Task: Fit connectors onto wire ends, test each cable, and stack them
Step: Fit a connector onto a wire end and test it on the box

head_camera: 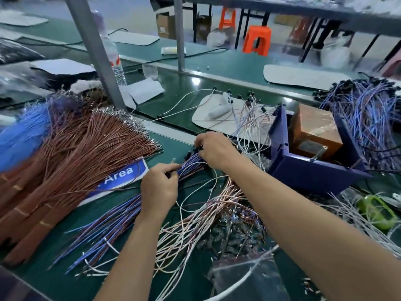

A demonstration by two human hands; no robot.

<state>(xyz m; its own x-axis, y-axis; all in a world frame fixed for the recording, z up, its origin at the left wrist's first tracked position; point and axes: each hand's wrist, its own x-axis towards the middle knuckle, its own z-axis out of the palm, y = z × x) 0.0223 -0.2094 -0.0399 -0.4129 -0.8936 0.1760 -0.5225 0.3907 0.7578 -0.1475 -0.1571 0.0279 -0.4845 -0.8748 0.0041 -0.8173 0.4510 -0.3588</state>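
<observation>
Head view, from the left edge: a fan of blue wires (23, 131) lies on the green surface (39, 276). Just beside it are thick taped sheaves of brown wires (86, 153), their bare metal tips spread toward a grey post (95, 53). A clear water bottle (114, 57) stands behind that post. A blue label reading "Area" (123, 174) shows partly from under the brown sheaves.

The left hand (159, 185) has its fingers curled round the middle of the cable bundle (117, 220), a bunch of blue and brown leads that runs from the lower left up toward the centre. The right hand (213, 148) is closed over the far end of the same bundle, among its black connectors (191, 154); its fingertips are hidden, so the exact grip cannot be told.

Under and between the forearms sprawl loose pink and white wires (195, 218), tangled across the bundle's tail. A crumpled clear bag (245, 276) lies near the lower edge. Beyond the right hand a white pad (206, 120) carries a few scattered leads. Further right is a purple box (303, 170) holding a brown block (314, 131). Past that lies a heap of blue cables with black ends (364, 118), with a green object (375, 211) nearer the camera. Orange stools (257, 40) stand on the floor behind.
</observation>
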